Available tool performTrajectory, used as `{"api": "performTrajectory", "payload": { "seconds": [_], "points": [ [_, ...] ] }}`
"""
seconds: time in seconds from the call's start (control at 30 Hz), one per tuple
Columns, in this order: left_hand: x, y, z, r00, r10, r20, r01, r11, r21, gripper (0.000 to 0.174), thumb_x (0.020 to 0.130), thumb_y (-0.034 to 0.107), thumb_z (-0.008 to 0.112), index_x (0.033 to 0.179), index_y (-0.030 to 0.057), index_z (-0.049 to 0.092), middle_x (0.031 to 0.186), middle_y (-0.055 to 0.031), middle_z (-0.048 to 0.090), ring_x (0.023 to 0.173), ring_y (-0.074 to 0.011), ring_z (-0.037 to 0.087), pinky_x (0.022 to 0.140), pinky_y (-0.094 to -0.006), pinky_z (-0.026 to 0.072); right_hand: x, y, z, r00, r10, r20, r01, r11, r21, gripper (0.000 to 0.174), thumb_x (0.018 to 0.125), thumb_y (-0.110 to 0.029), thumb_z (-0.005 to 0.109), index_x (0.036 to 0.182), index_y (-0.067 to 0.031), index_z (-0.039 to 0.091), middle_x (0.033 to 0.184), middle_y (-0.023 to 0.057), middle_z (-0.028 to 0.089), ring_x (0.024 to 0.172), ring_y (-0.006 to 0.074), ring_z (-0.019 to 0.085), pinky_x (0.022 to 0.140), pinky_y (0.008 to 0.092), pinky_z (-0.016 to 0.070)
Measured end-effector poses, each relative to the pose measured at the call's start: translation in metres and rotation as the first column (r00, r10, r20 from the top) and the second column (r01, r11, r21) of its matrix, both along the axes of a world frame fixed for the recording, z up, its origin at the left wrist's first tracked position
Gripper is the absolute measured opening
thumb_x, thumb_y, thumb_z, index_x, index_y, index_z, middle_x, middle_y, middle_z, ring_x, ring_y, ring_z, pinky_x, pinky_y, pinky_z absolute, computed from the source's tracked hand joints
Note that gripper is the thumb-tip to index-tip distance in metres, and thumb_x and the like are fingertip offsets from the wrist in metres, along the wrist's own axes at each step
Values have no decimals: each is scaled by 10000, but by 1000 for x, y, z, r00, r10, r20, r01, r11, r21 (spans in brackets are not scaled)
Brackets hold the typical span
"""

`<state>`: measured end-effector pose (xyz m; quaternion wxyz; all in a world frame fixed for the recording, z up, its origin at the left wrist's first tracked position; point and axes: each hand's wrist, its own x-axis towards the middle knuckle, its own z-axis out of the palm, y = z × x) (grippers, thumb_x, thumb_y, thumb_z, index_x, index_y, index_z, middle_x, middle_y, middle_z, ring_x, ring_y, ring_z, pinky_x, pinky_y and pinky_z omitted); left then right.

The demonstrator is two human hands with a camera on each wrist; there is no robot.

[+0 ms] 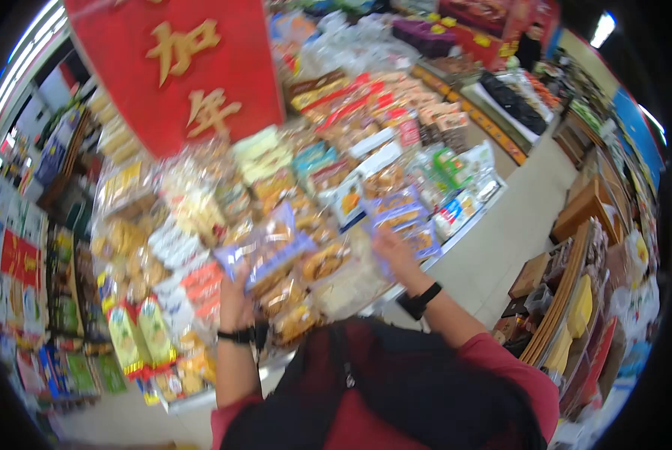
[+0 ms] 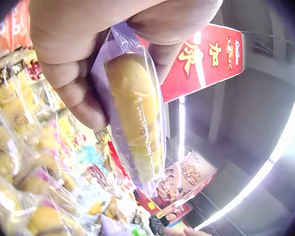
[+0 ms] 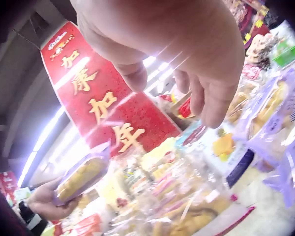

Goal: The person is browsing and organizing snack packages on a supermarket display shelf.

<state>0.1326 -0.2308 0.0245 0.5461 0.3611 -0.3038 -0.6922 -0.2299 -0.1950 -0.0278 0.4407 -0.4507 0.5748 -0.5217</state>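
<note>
My left hand [image 1: 235,302] grips one end of a purple-edged clear packet of bread [image 1: 270,246], raised over the display. Golden-brown bread [image 2: 135,110] shows through the wrapper in the left wrist view, fingers on one side and thumb on the other. My right hand [image 1: 396,253] hovers beside similar purple packets [image 1: 402,214] at the right of the display. Seen from the right wrist, its fingers [image 3: 214,105] hang loosely bent with nothing between them. Near those fingertips lies a white and dark-blue packet [image 3: 226,155].
Bagged baked goods cover the display table [image 1: 463,225] in rows. A tall red sign [image 1: 178,67] with gold characters stands at its back left. Shelves with goods [image 1: 568,300] line the right side, across a tiled aisle [image 1: 493,247]. Green packets [image 1: 141,334] sit at the front left.
</note>
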Motion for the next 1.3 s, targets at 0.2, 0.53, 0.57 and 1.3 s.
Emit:
{"api": "performTrajectory", "payload": {
  "seconds": [0.2,0.53,0.57,1.3],
  "points": [
    [62,-50,-40,954,183,239,-187,982,-7,338,916,225,620,1202,77,514,1079,-35,620,953,-171,625,759,-359,539,-82,2,-26,933,-296,-203,320,943,95,513,800,-154,653,1246,57,513,1006,144,629,887,179,607,752,290,498],
    [62,-101,-57,940,125,317,-181,972,152,371,898,289,633,1220,158,504,1147,-2,577,1016,-181,570,784,-407,475,-126,8,-58,697,-341,-631,386,920,-71,660,770,-295,709,1219,137,493,1172,304,568,1119,398,543,987,404,393],
    [62,-107,-57,941,120,316,-177,972,156,371,898,289,633,1220,158,504,1147,-2,577,1016,-181,570,784,-407,475,-129,7,-61,695,-342,-633,390,918,-68,660,770,-295,709,1219,137,493,1172,304,568,1119,398,543,987,404,393],
    [18,-118,-51,-488,437,756,143,894,-425,610,838,162,592,1393,48,366,1396,-288,357,1217,-424,435,975,-489,406,-147,7,-73,817,-218,-534,334,933,131,737,757,-343,723,1315,39,428,1178,215,606,1088,331,592,918,378,447]
  ]
}}
